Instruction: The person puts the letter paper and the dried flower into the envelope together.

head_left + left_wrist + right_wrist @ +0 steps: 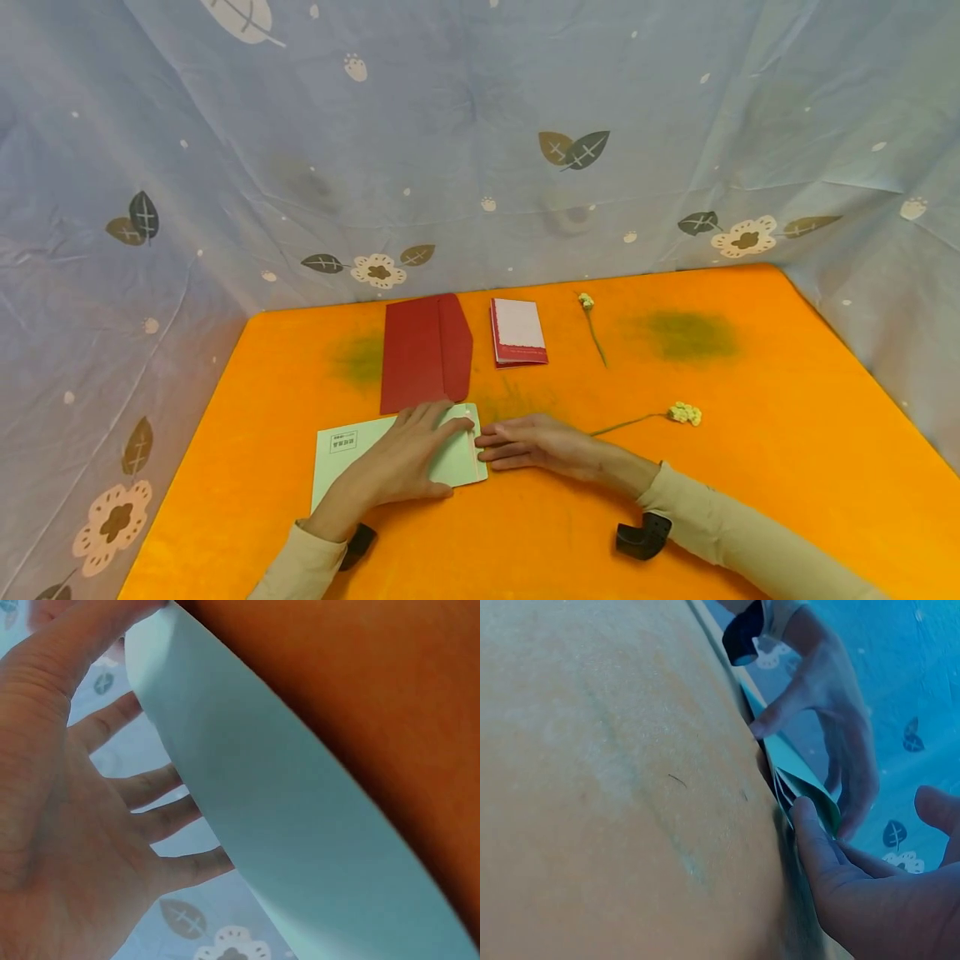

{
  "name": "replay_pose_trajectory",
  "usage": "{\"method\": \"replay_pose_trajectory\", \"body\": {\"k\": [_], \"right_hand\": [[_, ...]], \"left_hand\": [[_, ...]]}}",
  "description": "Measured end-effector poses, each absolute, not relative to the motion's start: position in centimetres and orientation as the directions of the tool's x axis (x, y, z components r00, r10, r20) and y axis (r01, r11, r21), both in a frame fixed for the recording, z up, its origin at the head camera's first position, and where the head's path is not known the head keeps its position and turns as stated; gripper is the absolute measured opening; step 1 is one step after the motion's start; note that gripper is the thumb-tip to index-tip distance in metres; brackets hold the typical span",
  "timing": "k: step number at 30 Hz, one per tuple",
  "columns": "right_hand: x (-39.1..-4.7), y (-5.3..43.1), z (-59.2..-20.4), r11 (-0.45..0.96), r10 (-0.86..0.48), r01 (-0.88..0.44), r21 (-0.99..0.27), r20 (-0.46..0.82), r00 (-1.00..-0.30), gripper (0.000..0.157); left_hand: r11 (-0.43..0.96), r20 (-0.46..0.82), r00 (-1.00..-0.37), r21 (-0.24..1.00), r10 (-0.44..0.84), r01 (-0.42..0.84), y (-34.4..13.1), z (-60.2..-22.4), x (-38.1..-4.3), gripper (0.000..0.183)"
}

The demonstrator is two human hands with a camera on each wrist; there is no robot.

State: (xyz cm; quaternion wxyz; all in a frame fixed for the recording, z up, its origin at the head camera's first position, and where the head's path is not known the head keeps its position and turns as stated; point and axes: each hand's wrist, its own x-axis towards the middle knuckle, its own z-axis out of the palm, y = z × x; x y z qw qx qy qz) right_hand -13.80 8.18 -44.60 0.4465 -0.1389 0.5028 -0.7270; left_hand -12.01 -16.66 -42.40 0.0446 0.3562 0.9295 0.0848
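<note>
A pale green envelope [341, 462] with a small printed box at its left end lies on the table's near side. My left hand [408, 454] spans its width and holds it by both long edges, thumb at the near edge, fingers at the far one. In the left wrist view, the envelope [270, 772] looks bowed. My right hand [536, 446] reaches in from the right with straight fingers, fingertips right at the envelope's end. The right wrist view shows that end gaping, with the right thumb [936, 808] held away from it. The inside is mostly hidden.
Beyond the green envelope lies a red envelope [412, 354], flap toward the right. To its right is a folded white and red card [520, 329]. Two yellow-flowered stems lie further right, one flower [587, 302] at the back, another flower [684, 412] nearer. Patterned cloth hangs around the orange table [787, 433].
</note>
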Motion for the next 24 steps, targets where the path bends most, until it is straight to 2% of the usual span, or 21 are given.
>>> {"method": "replay_pose_trajectory", "body": {"k": [5, 14, 16, 24], "right_hand": [[-13.8, 7.6, -44.6, -0.094, -0.791, 0.506, -0.857, -0.245, -0.561, 0.053], [-13.4, 7.8, -44.3, -0.040, -0.837, 0.436, -0.899, -0.208, -0.507, 0.055], [-13.4, 8.4, -44.2, -0.024, -0.830, 0.394, -0.919, -0.201, -0.520, 0.056], [-13.6, 13.2, -42.8, 0.134, -0.761, 0.079, -0.988, -0.154, -0.630, 0.047]], "left_hand": [[0.736, -0.035, -0.743, 0.180, 0.668, 0.653, -16.7, -42.4, -12.0, 0.084], [0.728, -0.039, -0.735, 0.175, 0.677, 0.662, -16.5, -42.4, -12.1, 0.083], [0.728, -0.039, -0.735, 0.177, 0.677, 0.662, -16.5, -42.4, -12.2, 0.083], [0.729, -0.035, -0.736, 0.185, 0.676, 0.660, -16.7, -42.3, -12.0, 0.083]]}}
